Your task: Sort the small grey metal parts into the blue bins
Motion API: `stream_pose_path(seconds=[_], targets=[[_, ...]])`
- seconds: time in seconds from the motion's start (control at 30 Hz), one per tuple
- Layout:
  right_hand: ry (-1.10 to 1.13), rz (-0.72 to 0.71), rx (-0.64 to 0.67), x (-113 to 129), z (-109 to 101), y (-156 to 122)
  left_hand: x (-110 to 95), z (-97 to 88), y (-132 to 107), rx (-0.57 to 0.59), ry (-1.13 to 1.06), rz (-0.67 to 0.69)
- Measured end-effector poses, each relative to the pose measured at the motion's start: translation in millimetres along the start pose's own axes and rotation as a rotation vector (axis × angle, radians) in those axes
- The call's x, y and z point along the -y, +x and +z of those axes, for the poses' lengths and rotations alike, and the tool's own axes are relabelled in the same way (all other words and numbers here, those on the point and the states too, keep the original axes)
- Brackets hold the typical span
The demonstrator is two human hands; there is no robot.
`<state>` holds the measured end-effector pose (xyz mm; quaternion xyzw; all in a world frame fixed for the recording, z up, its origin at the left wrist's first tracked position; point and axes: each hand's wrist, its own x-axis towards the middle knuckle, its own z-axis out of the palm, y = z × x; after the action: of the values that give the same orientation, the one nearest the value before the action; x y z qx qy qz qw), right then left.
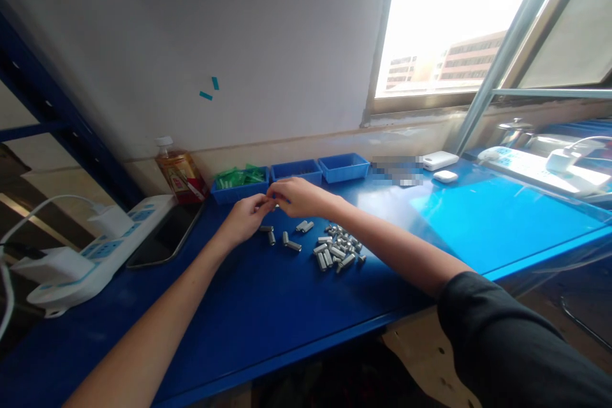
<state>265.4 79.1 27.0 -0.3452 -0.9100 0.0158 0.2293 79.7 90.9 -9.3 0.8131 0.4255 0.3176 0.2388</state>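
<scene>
- Your left hand [246,217] and right hand [296,196] meet at the curled fingertips; I cannot tell whether either is clamped on anything.
- Both are near the blue rectangular plastic bins [346,173].
- Short silver metal rods [337,250] lie on the blue tabletop [258,319], most piled beside your right forearm.

1. The place looks like a workshop or a small assembly station, built around a blue workbench [234,331].
2. Small metal parts [337,247] lie loose on the workbench, some heaped, some in pairs.
3. Blue bins [346,172] line the workbench's back edge, one holding green pieces [243,176].
4. White power strips [111,252] rest toward both ends of the workbench.
5. A slotted blue post [79,127] stands beside the workbench.
6. A plain wall [268,44] and a window [435,32] rise behind the workbench.
</scene>
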Motion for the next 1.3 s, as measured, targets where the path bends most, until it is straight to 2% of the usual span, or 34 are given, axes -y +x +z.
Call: stream_pose_path(seconds=[0.17,0.27,0.37,0.43,0.5,0.53,0.57,0.6,0.67,0.73,0.8,0.9,0.97,1.13,1.3], targets=[[0.043,-0.078,-0.252,10,4,-2,-4,-9.9,-1,-0.174,-0.271,-0.035],[-0.017,-0.141,-0.476,17,-5,-4,-15,-14.5,-4,-0.189,-0.352,-0.047],[-0.052,-0.192,-0.778,29,-37,-7,-22,-24.3,-11,-0.06,-0.228,-0.039],[-0.078,-0.159,-0.985,31,-64,-9,-21,-29.3,-18,0.088,-0.022,-0.022],[-0.109,-0.08,-1.102,24,-84,-10,-19,-27.6,-25,0.238,0.206,-0.014],[-0.132,-0.024,-1.09,17,-89,-11,-19,-23.5,-29,0.306,0.301,-0.012],[-0.163,0.04,-1.02,8,-90,-14,-19,-17.5,-33,0.367,0.374,-0.006],[-0.2,0.11,-0.898,-2,-87,-17,-21,-9.9,-36,0.421,0.423,0.004],[-0.262,0.24,-0.568,-20,-72,-31,-27,7.4,-42,0.494,0.463,0.041],[-0.242,0.333,-0.242,-32,-51,-51,-34,22.9,-45,0.514,0.458,0.09],[-0.145,0.369,-0.076,-38,-32,-76,-40,32.9,-46,0.501,0.428,0.154],[-0.052,0.332,0.036,-41,-18,-105,-43,37.4,-43,0.456,0.417,0.221],[-0.034,0.332,0.069,-43,-17,-113,-41,36.3,-41,0.43,0.422,0.228],[-0.039,0.366,0.107,-58,-18,-109,-36,33.0,-37,0.433,0.407,0.216],[0.107,0.391,0.146,-63,-9,-106,-34,33.3,-37,0.422,0.398,0.226]])
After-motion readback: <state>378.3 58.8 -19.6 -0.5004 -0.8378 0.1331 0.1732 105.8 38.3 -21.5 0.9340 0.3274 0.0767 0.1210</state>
